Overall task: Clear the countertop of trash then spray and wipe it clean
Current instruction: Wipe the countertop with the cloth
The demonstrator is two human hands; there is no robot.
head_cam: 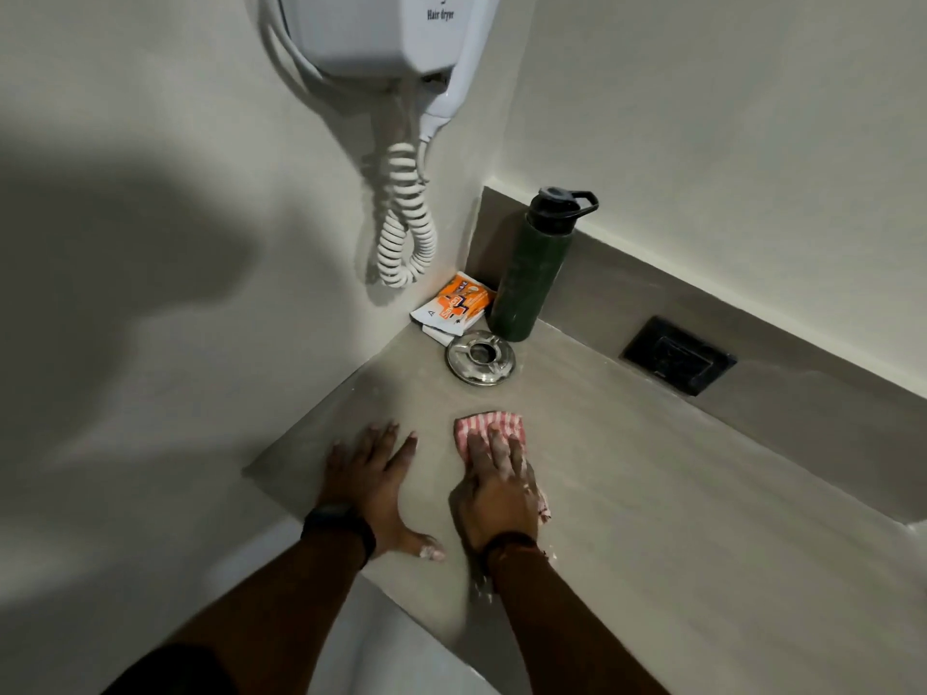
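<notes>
A grey countertop (652, 494) fills the corner below the walls. My right hand (496, 489) presses flat on a red-and-white striped cloth (489, 426) lying on it, fingers spread over the cloth. My left hand (373, 474) rests flat on the counter just left of it, fingers apart, holding nothing. An orange and white packet (454, 306) lies in the far corner against the wall, with a second white packet partly hidden under it.
A dark green bottle (531, 278) with a black cap stands in the corner, and a round metal ashtray (480, 357) sits in front of it. A black wall socket (677, 354) sits in the backsplash. A white wall hair dryer (381, 32) hangs above with its coiled cord (404, 228).
</notes>
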